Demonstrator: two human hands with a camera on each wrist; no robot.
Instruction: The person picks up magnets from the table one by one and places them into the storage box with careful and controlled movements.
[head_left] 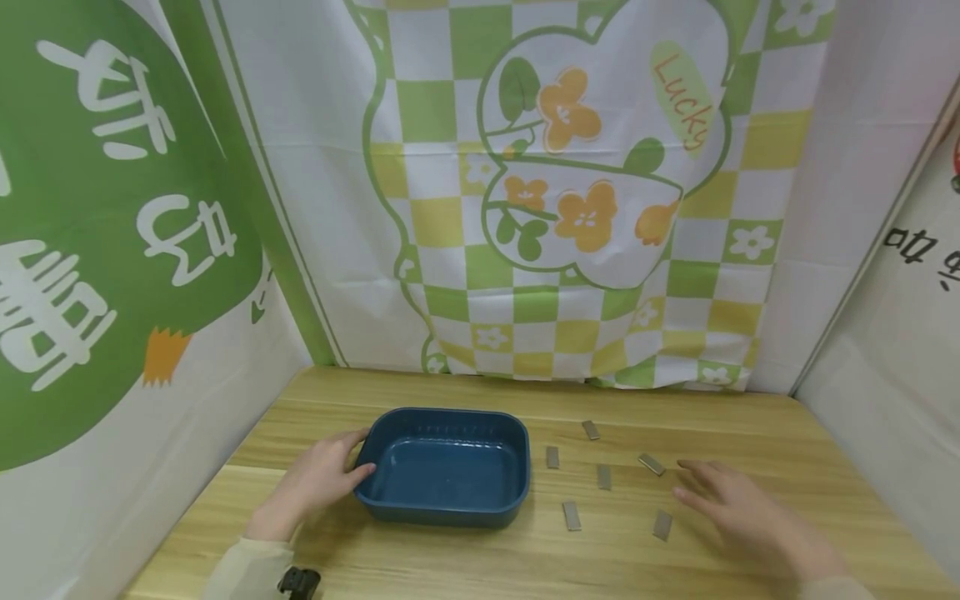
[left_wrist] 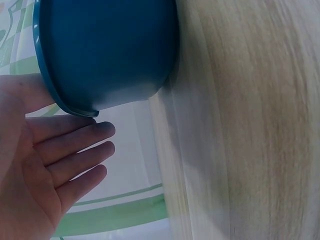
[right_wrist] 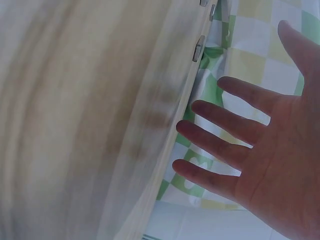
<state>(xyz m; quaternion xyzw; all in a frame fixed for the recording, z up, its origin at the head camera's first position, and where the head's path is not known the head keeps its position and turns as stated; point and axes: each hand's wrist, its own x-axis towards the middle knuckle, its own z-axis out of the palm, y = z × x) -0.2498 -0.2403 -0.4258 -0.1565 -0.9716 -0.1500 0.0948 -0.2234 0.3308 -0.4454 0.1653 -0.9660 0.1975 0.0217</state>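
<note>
A dark blue rectangular tub (head_left: pixel 446 479) stands empty on the wooden table (head_left: pixel 450 567). My left hand (head_left: pixel 358 454) touches its left end, thumb at the rim and fingers straight; the left wrist view shows those fingers (left_wrist: pixel 75 150) stretched out beside the tub (left_wrist: pixel 105 50). Several small grey metal plates (head_left: pixel 603 477) lie scattered on the table to the right of the tub. My right hand (head_left: pixel 686 479) hovers flat and spread just right of them, holding nothing. Its fingers (right_wrist: pixel 220 145) are splayed in the right wrist view, where a plate (right_wrist: pixel 198 48) shows at the table's far side.
Printed cloth panels wall in the table at the left (head_left: pixel 112 250), back (head_left: pixel 562 192) and right (head_left: pixel 892 375). A plate (head_left: pixel 662 525) lies closest to my right hand, another (head_left: pixel 591 430) farthest back.
</note>
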